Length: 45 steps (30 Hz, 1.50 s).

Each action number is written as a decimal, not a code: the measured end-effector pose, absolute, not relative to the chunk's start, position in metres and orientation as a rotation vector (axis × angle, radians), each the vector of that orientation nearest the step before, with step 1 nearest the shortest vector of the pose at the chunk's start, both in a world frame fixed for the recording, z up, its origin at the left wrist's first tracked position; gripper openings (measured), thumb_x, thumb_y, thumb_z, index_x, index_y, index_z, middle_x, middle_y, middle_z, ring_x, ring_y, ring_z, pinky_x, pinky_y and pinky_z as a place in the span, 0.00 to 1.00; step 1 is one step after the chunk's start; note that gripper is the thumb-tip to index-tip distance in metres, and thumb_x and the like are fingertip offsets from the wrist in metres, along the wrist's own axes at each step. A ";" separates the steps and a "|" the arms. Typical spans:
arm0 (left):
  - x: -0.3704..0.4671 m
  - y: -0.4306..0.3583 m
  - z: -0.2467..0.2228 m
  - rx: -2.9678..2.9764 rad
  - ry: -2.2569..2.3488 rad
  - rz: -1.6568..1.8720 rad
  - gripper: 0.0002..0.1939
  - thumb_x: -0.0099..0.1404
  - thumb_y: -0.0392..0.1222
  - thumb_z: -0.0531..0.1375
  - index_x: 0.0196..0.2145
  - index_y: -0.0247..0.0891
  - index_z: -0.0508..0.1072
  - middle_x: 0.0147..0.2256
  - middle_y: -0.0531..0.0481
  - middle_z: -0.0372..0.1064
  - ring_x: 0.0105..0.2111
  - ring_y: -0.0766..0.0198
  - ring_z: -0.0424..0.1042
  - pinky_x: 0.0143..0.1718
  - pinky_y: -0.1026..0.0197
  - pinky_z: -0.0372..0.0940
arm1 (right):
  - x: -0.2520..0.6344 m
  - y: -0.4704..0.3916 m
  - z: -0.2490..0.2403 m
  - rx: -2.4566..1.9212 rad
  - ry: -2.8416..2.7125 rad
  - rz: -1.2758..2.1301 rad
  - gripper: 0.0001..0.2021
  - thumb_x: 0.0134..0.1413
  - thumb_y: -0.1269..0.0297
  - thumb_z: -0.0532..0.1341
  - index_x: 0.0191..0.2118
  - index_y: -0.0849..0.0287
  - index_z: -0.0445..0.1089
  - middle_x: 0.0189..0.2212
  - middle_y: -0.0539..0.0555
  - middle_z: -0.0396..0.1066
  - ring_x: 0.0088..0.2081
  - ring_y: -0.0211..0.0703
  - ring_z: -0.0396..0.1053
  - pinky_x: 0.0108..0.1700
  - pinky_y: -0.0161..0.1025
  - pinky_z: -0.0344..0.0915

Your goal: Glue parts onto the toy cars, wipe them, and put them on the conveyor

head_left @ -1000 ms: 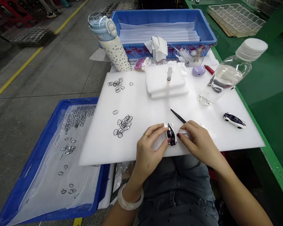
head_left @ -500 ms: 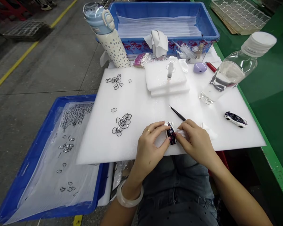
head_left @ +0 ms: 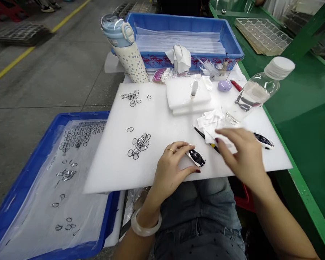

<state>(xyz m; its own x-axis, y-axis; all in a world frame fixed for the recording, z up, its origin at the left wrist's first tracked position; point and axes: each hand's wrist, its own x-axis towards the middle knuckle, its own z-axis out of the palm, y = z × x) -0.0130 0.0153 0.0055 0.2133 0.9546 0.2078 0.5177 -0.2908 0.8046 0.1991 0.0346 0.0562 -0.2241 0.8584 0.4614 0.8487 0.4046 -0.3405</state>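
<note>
The left hand (head_left: 173, 164) rests near the front edge of the white foam board (head_left: 157, 122), thumb and fingers closed in a pinch on a small toy car (head_left: 196, 157). The car lies on the board with its long axis slanting from upper left to lower right, its free end toward the right hand (head_left: 239, 151). That hand hovers blurred just to the right of the car, fingers loosely spread and holding nothing that can be made out. Beneath its fingertips lie crumpled white wipes (head_left: 212, 121) and black tweezers (head_left: 203, 134), whose tip points toward the board's far left corner. A second toy car (head_left: 262, 140) sits beyond the right hand, near the board's right edge, below a clear bottle (head_left: 253, 94). Black rings (head_left: 139, 144) lie scattered left of the left hand.
</note>
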 end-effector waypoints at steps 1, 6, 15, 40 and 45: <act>-0.015 0.015 0.005 1.887 1.317 0.982 0.31 0.51 0.51 0.74 0.53 0.49 0.75 0.52 0.45 0.71 0.53 0.47 0.71 0.55 0.45 0.67 | 0.190 0.027 0.048 -1.427 -2.089 0.075 0.12 0.63 0.62 0.59 0.50 0.59 0.72 0.40 0.59 0.78 0.40 0.54 0.74 0.42 0.50 0.67; -0.030 0.014 0.001 1.705 1.221 1.208 0.24 0.64 0.58 0.64 0.54 0.46 0.75 0.51 0.44 0.71 0.54 0.52 0.70 0.53 0.52 0.69 | 0.152 -0.001 0.017 -1.411 -2.123 0.168 0.23 0.60 0.62 0.60 0.59 0.62 0.64 0.38 0.59 0.77 0.39 0.55 0.74 0.42 0.50 0.68; -0.028 0.008 -0.001 1.742 1.284 1.213 0.08 0.68 0.42 0.62 0.44 0.44 0.78 0.43 0.49 0.76 0.46 0.58 0.74 0.49 0.56 0.69 | 0.405 0.003 0.031 -2.377 -1.162 -0.075 0.18 0.46 0.61 0.68 0.45 0.54 0.75 0.36 0.60 0.77 0.36 0.55 0.73 0.44 0.54 0.66; -0.008 -0.022 -0.011 2.156 1.635 1.257 0.16 0.67 0.35 0.63 0.52 0.43 0.75 0.50 0.43 0.75 0.43 0.55 0.79 0.45 0.53 0.77 | 0.158 0.098 0.054 -1.354 -1.903 0.581 0.04 0.58 0.64 0.61 0.35 0.58 0.71 0.33 0.53 0.76 0.34 0.43 0.72 0.39 0.41 0.67; -0.002 -0.023 -0.006 2.159 1.582 1.135 0.27 0.53 0.40 0.74 0.51 0.40 0.76 0.52 0.39 0.73 0.40 0.52 0.78 0.42 0.49 0.77 | 0.151 0.176 0.069 -1.562 -1.846 0.521 0.07 0.61 0.60 0.60 0.41 0.58 0.68 0.33 0.55 0.73 0.35 0.48 0.71 0.41 0.45 0.64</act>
